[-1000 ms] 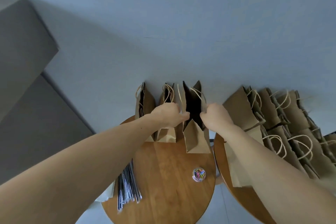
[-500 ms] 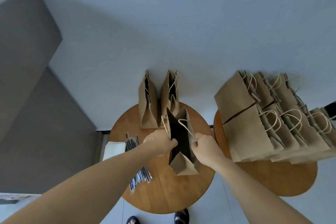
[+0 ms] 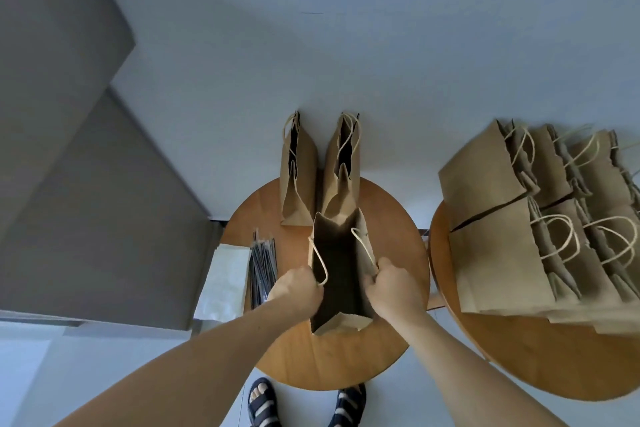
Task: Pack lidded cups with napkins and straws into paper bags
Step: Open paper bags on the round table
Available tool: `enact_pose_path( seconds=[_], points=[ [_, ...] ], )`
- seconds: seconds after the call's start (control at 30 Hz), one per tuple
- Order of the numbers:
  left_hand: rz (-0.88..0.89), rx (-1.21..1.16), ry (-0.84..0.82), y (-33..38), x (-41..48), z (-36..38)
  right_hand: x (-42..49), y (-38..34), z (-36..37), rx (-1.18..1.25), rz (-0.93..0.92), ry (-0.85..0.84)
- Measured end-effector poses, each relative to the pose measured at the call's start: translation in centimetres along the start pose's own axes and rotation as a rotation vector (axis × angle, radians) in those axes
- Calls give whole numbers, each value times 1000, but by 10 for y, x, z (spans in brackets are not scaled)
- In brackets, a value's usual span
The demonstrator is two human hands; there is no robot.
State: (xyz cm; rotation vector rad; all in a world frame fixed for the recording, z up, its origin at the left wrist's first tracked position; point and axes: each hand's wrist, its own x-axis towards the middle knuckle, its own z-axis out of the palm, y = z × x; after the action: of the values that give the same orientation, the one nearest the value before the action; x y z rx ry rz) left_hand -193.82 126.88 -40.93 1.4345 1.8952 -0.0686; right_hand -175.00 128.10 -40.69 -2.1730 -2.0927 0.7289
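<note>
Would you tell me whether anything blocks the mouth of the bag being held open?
Nothing visible does: the left hand and right hand spread the bag, though its handles droop at the rim.

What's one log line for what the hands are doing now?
step: hold bag open | left hand: grips bag's left rim | right hand: grips right rim | bag: upright, open | straws: on table, left of bag
</note>
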Motion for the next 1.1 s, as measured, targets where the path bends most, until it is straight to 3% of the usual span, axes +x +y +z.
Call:
enact_pose_path(
  seconds=[0.13, 0.33, 0.67, 0.77, 0.9, 1.1],
  points=[
    [1, 177, 13, -13, -3, -13, -3, 18, -9, -71, 24, -36],
    [-108, -64, 70, -18, -3, -5, -7, 20, -16, -41, 3, -79],
    [109, -59, -275, -15, -1, -11, -17, 0, -23, 49, -113, -378],
    [155, 105, -360, -23, -4, -43, -10, 0, -40, 47, -132, -466],
    [181, 507, -41, -13, -12, -96, 7, -20, -73, -76, -236, -325],
    [173, 588, 306, 11, -40, -179, 29, -89, -124, -134, -438, -118]
  ],
)
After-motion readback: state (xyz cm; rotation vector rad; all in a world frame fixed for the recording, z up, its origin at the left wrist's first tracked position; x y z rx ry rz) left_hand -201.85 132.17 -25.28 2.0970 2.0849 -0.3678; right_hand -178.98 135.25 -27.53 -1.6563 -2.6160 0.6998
